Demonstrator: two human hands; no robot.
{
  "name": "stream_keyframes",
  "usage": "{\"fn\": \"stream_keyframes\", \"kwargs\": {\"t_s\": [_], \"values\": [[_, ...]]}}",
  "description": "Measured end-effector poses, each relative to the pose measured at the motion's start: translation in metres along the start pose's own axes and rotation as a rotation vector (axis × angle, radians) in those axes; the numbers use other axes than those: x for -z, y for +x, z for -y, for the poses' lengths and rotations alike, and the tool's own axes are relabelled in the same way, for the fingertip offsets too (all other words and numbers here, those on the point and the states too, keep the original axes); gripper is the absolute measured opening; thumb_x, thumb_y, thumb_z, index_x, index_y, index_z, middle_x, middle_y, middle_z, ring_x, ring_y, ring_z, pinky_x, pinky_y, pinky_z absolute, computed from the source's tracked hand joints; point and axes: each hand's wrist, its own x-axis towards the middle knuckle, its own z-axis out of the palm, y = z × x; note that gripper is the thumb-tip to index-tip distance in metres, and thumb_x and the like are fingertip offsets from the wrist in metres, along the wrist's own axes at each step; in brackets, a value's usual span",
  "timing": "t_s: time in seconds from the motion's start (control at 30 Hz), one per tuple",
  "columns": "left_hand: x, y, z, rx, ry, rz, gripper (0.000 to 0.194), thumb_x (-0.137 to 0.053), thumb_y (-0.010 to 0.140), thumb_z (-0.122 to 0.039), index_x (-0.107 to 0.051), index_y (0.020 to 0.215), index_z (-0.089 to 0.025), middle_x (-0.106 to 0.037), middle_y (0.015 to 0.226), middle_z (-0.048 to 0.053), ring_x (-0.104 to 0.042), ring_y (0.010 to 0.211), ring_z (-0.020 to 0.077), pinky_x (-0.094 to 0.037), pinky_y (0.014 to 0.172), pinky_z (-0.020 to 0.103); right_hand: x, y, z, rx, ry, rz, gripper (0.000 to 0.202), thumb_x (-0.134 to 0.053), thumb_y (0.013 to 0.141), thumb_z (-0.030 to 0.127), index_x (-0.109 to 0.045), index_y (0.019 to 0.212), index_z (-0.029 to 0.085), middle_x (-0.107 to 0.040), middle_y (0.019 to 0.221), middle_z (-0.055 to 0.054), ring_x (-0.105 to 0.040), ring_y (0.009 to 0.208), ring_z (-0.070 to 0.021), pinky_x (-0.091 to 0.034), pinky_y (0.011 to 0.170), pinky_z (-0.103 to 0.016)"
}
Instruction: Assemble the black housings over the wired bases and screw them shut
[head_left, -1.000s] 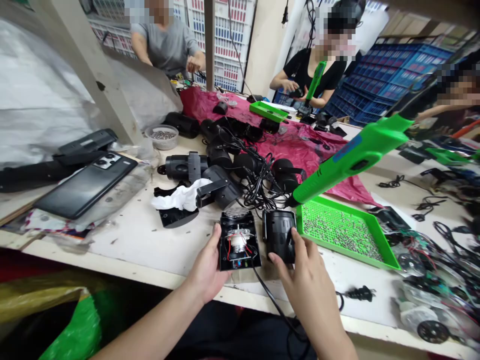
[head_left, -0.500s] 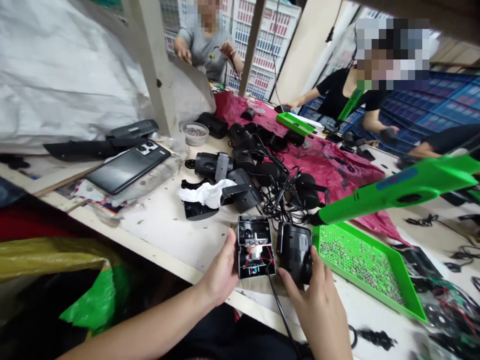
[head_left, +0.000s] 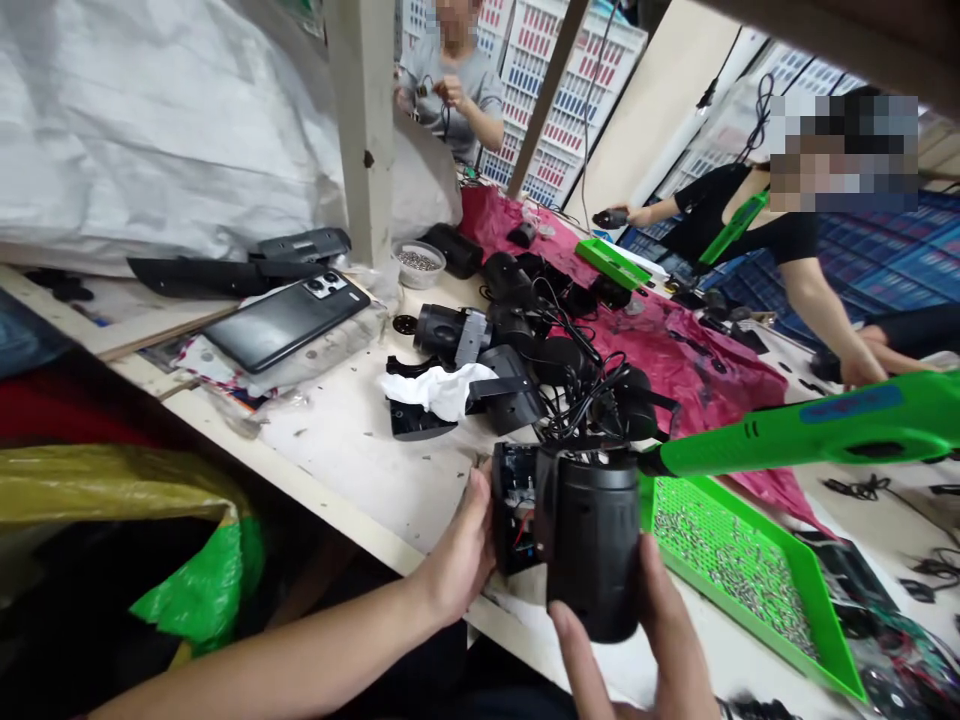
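Observation:
My left hand point(head_left: 466, 548) is closed on the left side of an open black housing half point(head_left: 516, 545), whose inside shows red wires and small parts. In my right hand point(head_left: 637, 640) is a rounded black cover point(head_left: 596, 550), gripped between thumb and fingers. The cover overlaps the right part of the housing half and hides much of its inside; whether the two touch I cannot tell. Just beyond the cover's top is the dark tip of a green electric screwdriver point(head_left: 810, 425), which slants in from the right.
A green tray point(head_left: 829, 640) of small screws stands at right. Black housings with tangled cables point(head_left: 577, 390), a white cloth point(head_left: 439, 388), a phone point(head_left: 289, 320) and a tub of screws point(head_left: 418, 262) lie beyond. Two people point(head_left: 757, 215) work across the table, near a wooden post point(head_left: 361, 130).
The cover in my right hand has turned to show its rounded outside and now overlaps the housing half. The view has shifted, and a co-worker's arm at right has moved.

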Motion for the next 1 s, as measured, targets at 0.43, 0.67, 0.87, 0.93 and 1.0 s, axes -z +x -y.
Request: {"fn": "stream_keyframes", "kwargs": {"t_s": [0.43,0.67,0.87,0.93,1.0], "values": [[-0.002,-0.003,-0.003,-0.021,-0.014,0.009,0.068,-0.048,0.085,-0.064,-0.04,0.144,-0.03,-0.041,0.151,0.003,-0.026,0.143,0.0267,-0.021,0.117,0.041,-0.025,0.004,0.006,0.036,-0.063,0.116,0.065,-0.051,0.09,0.049,-0.033,0.145,0.017,-0.057,0.132,-0.018,-0.061,0.115,-0.0321,-0.057,0.083,-0.046],[0.0,-0.003,-0.001,-0.045,0.0,0.013,0.062,-0.046,0.087,-0.062,-0.046,0.14,-0.03,-0.045,0.148,0.002,-0.031,0.141,0.0264,-0.023,0.116,0.04,-0.026,0.001,0.003,-0.015,-0.036,0.17,0.065,-0.05,0.09,0.053,-0.038,0.142,0.016,-0.058,0.132,-0.017,-0.062,0.114,-0.0315,-0.057,0.084,-0.043],[-0.002,-0.005,-0.004,-0.011,0.007,-0.048,0.06,-0.059,0.081,-0.06,-0.055,0.133,-0.03,-0.057,0.137,0.004,-0.041,0.135,0.0269,-0.03,0.113,0.037,-0.02,0.002,0.005,0.073,-0.099,0.197,0.071,-0.046,0.089,0.058,-0.035,0.144,0.014,-0.06,0.129,-0.018,-0.063,0.113,-0.0324,-0.061,0.073,-0.041],[-0.001,-0.005,-0.005,-0.012,0.071,-0.043,0.058,-0.066,0.078,-0.055,-0.056,0.13,-0.029,-0.058,0.134,0.006,-0.044,0.132,0.0281,-0.032,0.111,0.038,-0.019,0.002,0.006,0.111,-0.139,0.185,0.073,-0.045,0.089,0.059,-0.035,0.144,0.012,-0.061,0.128,-0.019,-0.065,0.109,-0.0321,-0.062,0.068,-0.039],[0.0,-0.006,-0.005,-0.002,0.161,-0.036,0.061,-0.075,0.073,-0.049,-0.056,0.127,-0.027,-0.061,0.128,0.008,-0.049,0.127,0.0304,-0.036,0.107,0.041,-0.019,0.002,0.01,0.137,-0.18,0.17,0.074,-0.044,0.09,0.06,-0.036,0.143,0.01,-0.062,0.126,-0.021,-0.067,0.105,-0.0323,-0.062,0.065,-0.039]]}}
